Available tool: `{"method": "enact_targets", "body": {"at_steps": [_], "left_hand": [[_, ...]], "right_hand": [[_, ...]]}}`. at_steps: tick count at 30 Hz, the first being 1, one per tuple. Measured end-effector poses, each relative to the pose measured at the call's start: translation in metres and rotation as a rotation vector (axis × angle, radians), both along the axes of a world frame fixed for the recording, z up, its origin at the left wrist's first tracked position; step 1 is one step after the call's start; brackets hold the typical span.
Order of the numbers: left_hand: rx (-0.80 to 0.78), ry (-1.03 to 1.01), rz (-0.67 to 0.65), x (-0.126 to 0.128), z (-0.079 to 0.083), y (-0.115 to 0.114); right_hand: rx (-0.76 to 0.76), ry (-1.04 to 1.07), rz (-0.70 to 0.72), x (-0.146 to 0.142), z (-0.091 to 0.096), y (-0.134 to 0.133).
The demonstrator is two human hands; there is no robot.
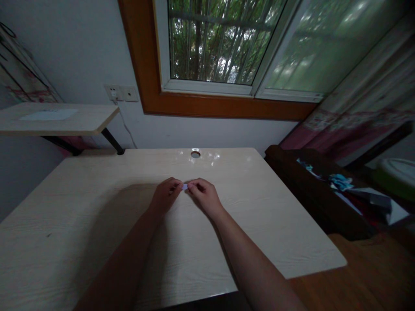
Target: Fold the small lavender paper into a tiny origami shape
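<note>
Between my two hands is a small pale lilac piece (185,187), perhaps paper, mostly covered by my fingers. My left hand (166,194) pinches its left end with thumb and forefinger. From the other side, the fingertips of my right hand (206,196) close on its right end. Both hands are low over the middle of the light wood-grain desk (259,224), with their shadows falling to the left and below. The piece is too small to make out its exact kind.
A raised shelf (97,123) on black legs stands at the desk's back left, with a white sheet (48,114) on it. A round cable hole (195,154) lies near the back edge. Right of the desk, a dark brown cabinet (311,190) holds blue and white items.
</note>
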State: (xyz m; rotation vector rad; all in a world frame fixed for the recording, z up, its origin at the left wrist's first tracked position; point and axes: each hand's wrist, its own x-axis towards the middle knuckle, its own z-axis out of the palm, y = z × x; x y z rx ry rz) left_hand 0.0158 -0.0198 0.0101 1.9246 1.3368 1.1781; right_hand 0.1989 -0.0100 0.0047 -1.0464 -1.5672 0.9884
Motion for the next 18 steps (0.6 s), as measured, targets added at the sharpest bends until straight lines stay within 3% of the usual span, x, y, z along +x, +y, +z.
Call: {"method": "enact_targets", "body": {"at_steps": [10, 18], "left_hand": [[-0.055, -0.04, 0.013, 0.002, 0.001, 0.001], [-0.202, -0.327, -0.048, 0.001, 0.002, -0.003]], "right_hand": [[0.125, -0.088, 0.002, 0.0, 0.01, -0.005], [0.115, -0.071, -0.048, -0.001, 0.013, -0.008]]}}
